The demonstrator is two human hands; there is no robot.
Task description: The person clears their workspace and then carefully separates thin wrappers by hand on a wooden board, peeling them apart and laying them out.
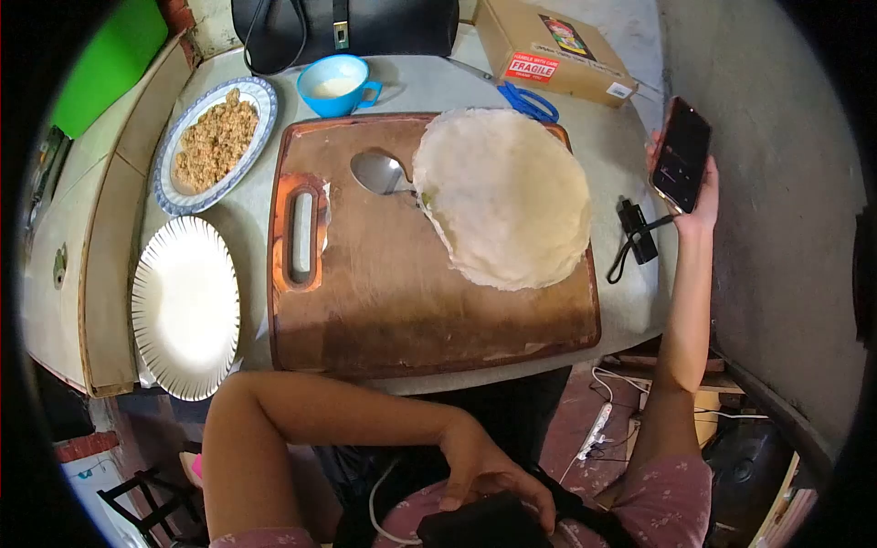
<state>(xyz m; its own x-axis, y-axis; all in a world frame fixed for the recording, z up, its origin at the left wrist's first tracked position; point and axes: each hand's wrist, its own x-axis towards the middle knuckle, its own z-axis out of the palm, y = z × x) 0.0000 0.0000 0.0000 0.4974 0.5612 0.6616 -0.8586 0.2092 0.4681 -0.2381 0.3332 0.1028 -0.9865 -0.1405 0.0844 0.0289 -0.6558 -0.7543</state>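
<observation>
Phone [682, 155] grasped in my right hand [702, 205] near the table [632, 306]'s right edge wants a firm, steady grip, clear of the flatbread [512, 201] toward the board [365, 301]'s far right corner, though I cannot tell whether my left hand [489, 461] grasps anything.

- Head camera looks steeply down and forward from above the near edge of the tabletop [630, 301].
- Close, wide-angle view reaches back to the handbag [393, 32].
</observation>
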